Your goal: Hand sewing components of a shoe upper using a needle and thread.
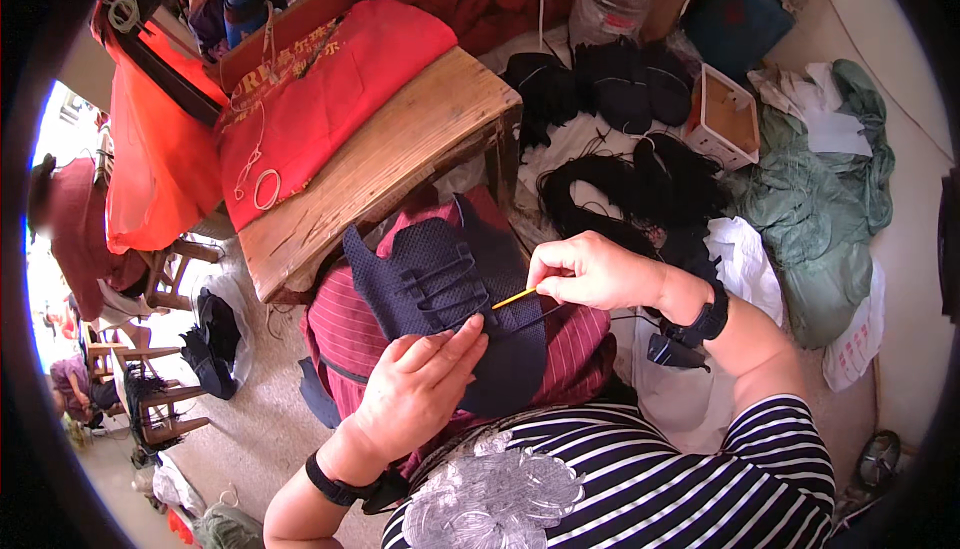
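Over one maroon, white-striped cloth (pixel 340 324) on the lap lies one navy, mesh-textured fabric panel (pixel 480 287), probably light, soft and floppy, best held flat near its edges. Two hands work: the left hand (pixel 415 386) presses it, fingers extended; the right hand (pixel 598 271) pinches one slim yellow rod (pixel 513 299), likely stiff.

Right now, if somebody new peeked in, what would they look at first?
Probably the big bright red cloth, lying on the wooden table at the upper left. Next might come the thin yellow tool near the middle, pinched in the right hand at the dark blue fabric, which the left hand touches. The black stringy bundles at the upper right could stand out too.
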Demonstrator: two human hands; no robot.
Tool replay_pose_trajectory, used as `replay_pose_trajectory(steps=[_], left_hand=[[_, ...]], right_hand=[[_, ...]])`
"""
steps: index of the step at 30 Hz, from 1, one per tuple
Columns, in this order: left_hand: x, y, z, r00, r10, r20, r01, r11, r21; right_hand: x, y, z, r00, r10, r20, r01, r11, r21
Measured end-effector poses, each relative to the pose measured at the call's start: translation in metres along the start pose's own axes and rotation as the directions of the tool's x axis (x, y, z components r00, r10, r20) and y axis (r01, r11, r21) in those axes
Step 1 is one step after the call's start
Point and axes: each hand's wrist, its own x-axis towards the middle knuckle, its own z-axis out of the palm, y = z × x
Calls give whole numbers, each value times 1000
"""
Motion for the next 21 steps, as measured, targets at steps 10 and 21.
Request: replay_pose_trajectory(steps=[10, 21], left_hand=[[-3, 1, 2, 1000, -1, -5, 1, 1000, 7], [-9, -10, 14, 986, -103, -133, 71, 973, -220]], right_hand=[[25, -28, 23, 990, 77, 122, -95, 983, 154], [22, -35, 19, 959, 255, 127, -277, 937, 211]])
